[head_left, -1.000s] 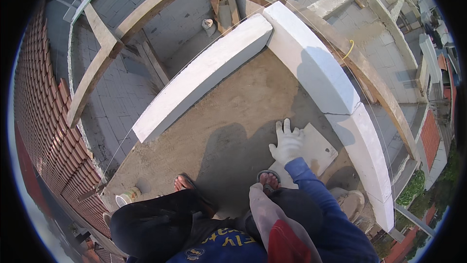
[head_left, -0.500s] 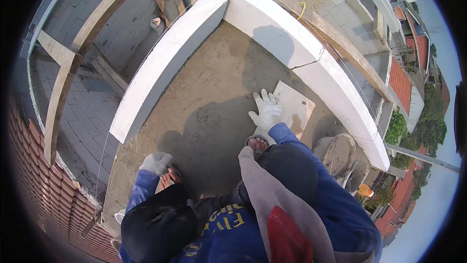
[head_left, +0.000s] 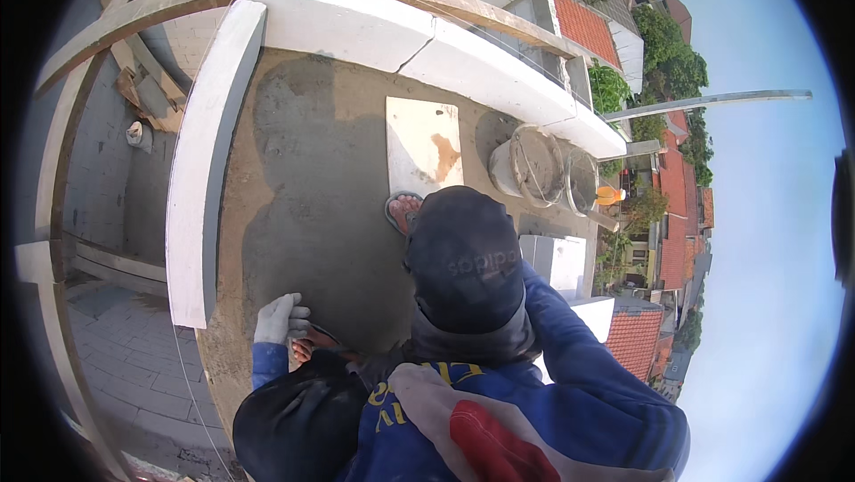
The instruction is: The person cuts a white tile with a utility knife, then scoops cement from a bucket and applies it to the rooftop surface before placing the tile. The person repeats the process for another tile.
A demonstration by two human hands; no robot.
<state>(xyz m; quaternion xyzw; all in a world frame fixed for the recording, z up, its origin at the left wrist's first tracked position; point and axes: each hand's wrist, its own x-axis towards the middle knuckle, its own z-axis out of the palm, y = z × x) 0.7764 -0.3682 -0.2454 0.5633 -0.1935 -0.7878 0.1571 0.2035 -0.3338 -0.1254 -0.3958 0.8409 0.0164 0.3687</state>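
Here's where you stand: a left-hand white block (head_left: 209, 170) and a far row of white blocks (head_left: 329, 26) come together at the corner, lining two sides of the grey slab (head_left: 334, 188). So the edging looks partly in place; past the left block's near end the slab's edge runs bare, with a thin string (head_left: 190, 384) trailing on, and a loose white block (head_left: 567, 261) sits apart beside your right sleeve (head_left: 570, 330). Your left hand (head_left: 283, 319), in a pale knit glove, hangs by your left foot, fingers half bent, nothing visible in it; whether they pinch anything, you can't tell from here. Your right hand is hidden beyond the dark knee (head_left: 468, 259), so no calling its state. Now the textures: smooth, chalky blocks, gently bowed by the lens, a ragged dark seam splitting the far row; the slab rough and sandy. Ahead of your right foot lies a flat pale board (head_left: 419, 139), stained brown, and past it mortar-crusted round buckets (head_left: 506, 170), near the far row.
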